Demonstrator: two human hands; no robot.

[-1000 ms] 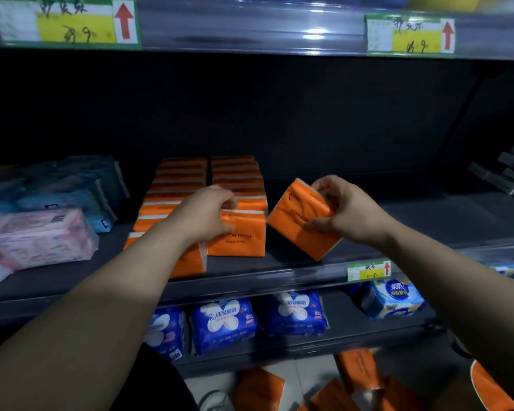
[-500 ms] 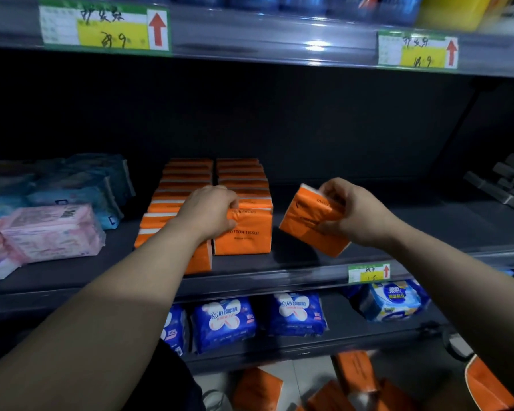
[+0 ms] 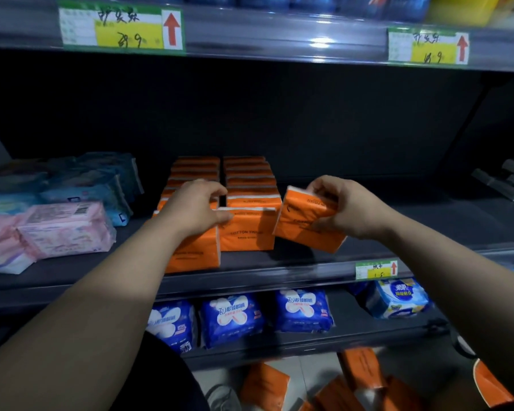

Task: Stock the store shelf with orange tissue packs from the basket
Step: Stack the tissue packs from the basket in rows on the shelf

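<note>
Nearest, at the bottom edge, loose orange packs (image 3: 264, 387) lie scattered at angles on the pale floor (image 3: 297, 369); what holds them, if anything, cannot be made out. Above them, the lower shelf (image 3: 279, 348) carries a line of dark blue packs (image 3: 232, 318) with white flower shapes, standing side by side. A blue-and-white pack (image 3: 398, 298) sits apart to their right. A small green-and-yellow price tag (image 3: 376, 269) is fixed to the front rail of the middle shelf (image 3: 428, 232).

On that middle shelf the orange tissue packs stand upright in two files running front to back, the left row (image 3: 196, 253) and the right row (image 3: 250, 229), touching each other. The left hand (image 3: 196, 212) holds the left row, its fingers (image 3: 211, 189) curled down over the tops of the front packs. Its thumb lies against the upper left corner of the right row's front pack.

The right hand (image 3: 341, 209) grips one orange tissue pack (image 3: 303, 229), fingers clasped over its top edge and thumb on its face. This pack is tilted and sits just beside the right row's front pack, its lower edge near the shelf. I cannot tell whether it touches the shelf.

At the left end lie pink packs (image 3: 63, 229), with pale blue packs (image 3: 86, 185) behind them. Far right, grey objects (image 3: 511, 185) rest in shadow.

Overhead, the upper shelf rail bears a large price tag (image 3: 120, 26) with a red arrow and a second price tag (image 3: 428, 46).
</note>
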